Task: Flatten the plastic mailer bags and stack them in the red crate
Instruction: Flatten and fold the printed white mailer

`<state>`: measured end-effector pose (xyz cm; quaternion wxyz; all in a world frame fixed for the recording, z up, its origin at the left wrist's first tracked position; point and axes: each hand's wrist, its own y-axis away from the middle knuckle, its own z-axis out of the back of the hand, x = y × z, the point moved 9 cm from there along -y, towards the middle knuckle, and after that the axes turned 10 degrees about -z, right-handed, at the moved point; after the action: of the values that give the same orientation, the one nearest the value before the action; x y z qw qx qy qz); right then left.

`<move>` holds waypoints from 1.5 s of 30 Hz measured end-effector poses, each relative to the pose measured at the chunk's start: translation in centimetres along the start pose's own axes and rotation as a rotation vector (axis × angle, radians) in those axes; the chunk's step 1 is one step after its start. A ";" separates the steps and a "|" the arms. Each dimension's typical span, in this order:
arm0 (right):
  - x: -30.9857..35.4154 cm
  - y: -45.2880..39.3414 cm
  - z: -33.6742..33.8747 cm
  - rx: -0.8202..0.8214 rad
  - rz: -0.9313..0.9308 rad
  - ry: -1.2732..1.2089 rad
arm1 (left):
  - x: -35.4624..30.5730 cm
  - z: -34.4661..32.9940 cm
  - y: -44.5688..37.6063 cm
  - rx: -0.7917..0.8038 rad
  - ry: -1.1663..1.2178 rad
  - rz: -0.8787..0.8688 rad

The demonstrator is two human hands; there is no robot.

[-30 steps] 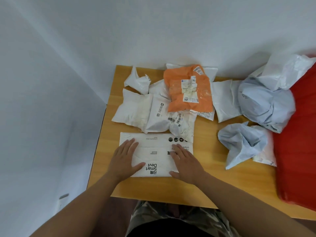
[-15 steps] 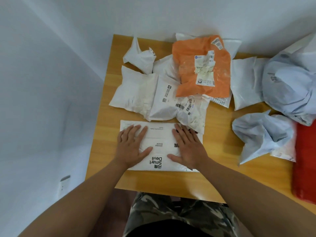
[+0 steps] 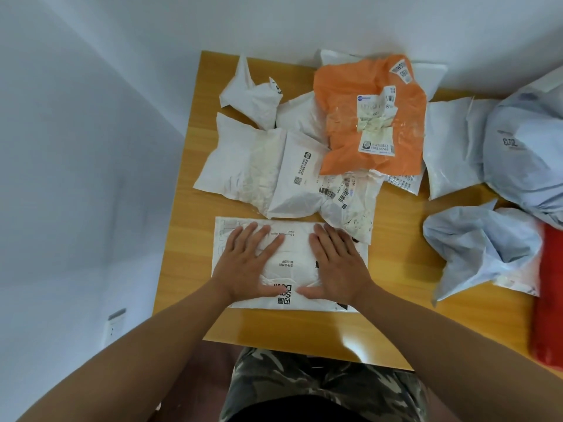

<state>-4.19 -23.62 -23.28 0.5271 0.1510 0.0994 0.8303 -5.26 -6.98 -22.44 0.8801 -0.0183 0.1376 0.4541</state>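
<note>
A white mailer bag with black print (image 3: pixel 292 252) lies flat near the table's front edge. My left hand (image 3: pixel 246 266) and my right hand (image 3: pixel 336 266) press palm-down on it, fingers spread, thumbs pointing toward each other. Behind it lie several crumpled white mailers (image 3: pixel 243 166) and an orange mailer (image 3: pixel 371 117) with labels. Pale blue-grey bags (image 3: pixel 475 248) sit to the right. Only the edge of the red crate (image 3: pixel 548 300) shows at the far right.
The wooden table (image 3: pixel 396 300) stands in a corner against white walls. A larger blue-grey bag (image 3: pixel 530 159) bulges at the right edge. A wall socket (image 3: pixel 114 322) sits low on the left. My camouflage shorts show below the table's front edge.
Both hands have slid a little forward and closer together on the white mailer. The view has swung left, so less of the red crate shows.
</note>
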 end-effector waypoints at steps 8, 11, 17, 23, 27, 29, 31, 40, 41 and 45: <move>2.0 -1.5 0.6 -0.043 0.154 0.017 | -0.5 0.3 -0.6 -0.028 -0.005 -0.075; 1.9 -1.5 0.7 -0.041 0.153 0.030 | -0.4 0.3 -0.7 0.002 -0.003 -0.064; 5.6 -2.5 1.3 -0.062 0.281 0.008 | -0.1 -0.2 -0.7 0.074 -0.006 -0.031; 6.1 -2.7 0.9 -0.056 0.286 -0.023 | -0.1 -0.3 -0.6 0.062 0.008 -0.021; 4.9 -2.2 1.0 -0.039 0.218 -0.043 | -0.2 0.0 -0.6 0.020 0.024 -0.034; 3.7 -1.5 0.8 -0.044 0.191 -0.034 | -0.2 0.0 -0.6 0.024 0.027 -0.041; 3.1 -1.1 0.7 -0.063 0.176 -0.032 | -0.2 0.0 -0.6 0.027 0.027 -0.038; 2.5 -0.8 0.5 -0.034 0.158 -0.029 | -0.2 -0.1 -0.6 0.047 0.013 -0.035; 1.8 -0.6 0.5 -0.029 0.144 -0.022 | -0.2 -0.1 -0.6 0.044 0.011 -0.036; -1.3 0.7 0.1 -0.040 0.066 -0.028 | -0.2 -0.2 -0.6 0.060 0.000 -0.033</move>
<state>-4.22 -25.06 -23.11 0.5036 0.1553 0.0704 0.8470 -4.93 -7.50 -22.69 0.8875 0.0061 0.1508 0.4354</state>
